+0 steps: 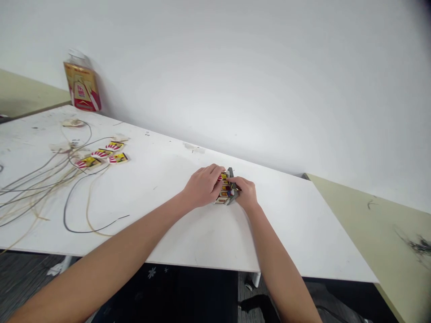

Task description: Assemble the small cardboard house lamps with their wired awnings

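Near the middle of the white table point(182, 224) stands a small house-like model point(222, 196) with printed yellow, red and white faces and a grey edge piece point(230, 174) along its right side. My left hand point(204, 185) is closed around its left side, with the fingers over the top covering part of the print. From the right, my right hand point(247, 192) reaches in, its fingers bent and pressed at the grey edge. A small dark bit shows by those fingertips. Whether they pinch a separate part there is too small to tell.
To the left lie several printed yellow-and-red pieces point(118, 158) with dark and tan wires point(74, 229) trailing across the tabletop. A gold and red carton point(81, 86) leans against the wall point(215, 80) at the back left. Dark strands point(422, 246) lie on the beige surface point(380, 224) at right.
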`<act>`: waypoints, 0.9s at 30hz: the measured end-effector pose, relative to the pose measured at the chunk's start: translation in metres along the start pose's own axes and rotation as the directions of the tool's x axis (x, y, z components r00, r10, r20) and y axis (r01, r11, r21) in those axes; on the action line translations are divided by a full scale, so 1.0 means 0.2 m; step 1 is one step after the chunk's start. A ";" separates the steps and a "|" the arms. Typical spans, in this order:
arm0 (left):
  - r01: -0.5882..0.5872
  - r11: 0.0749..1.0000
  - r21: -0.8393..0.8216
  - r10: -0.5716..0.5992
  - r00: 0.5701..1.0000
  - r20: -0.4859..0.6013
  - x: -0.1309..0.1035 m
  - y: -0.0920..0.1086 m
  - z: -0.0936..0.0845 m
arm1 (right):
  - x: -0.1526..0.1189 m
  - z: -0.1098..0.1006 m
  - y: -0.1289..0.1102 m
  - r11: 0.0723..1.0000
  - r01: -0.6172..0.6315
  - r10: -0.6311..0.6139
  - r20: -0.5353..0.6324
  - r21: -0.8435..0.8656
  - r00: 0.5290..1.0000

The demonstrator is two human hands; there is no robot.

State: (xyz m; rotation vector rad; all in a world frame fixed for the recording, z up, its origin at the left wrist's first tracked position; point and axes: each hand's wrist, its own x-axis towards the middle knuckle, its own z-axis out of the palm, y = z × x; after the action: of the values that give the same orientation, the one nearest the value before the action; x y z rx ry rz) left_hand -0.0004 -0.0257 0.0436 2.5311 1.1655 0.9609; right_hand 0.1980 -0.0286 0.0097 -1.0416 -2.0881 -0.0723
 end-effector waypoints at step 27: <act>0.088 0.989 -0.121 -0.082 0.995 0.054 0.03 0.00 -0.03 | 0.00 0.02 0.00 0.996 -0.084 0.083 0.038 0.041 0.996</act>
State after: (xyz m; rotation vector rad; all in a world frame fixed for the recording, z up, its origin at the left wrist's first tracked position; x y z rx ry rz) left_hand -0.0015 -0.0213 0.0504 2.3752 1.1530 0.9155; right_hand 0.1964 -0.0270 0.0062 -1.1108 -2.0672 0.0327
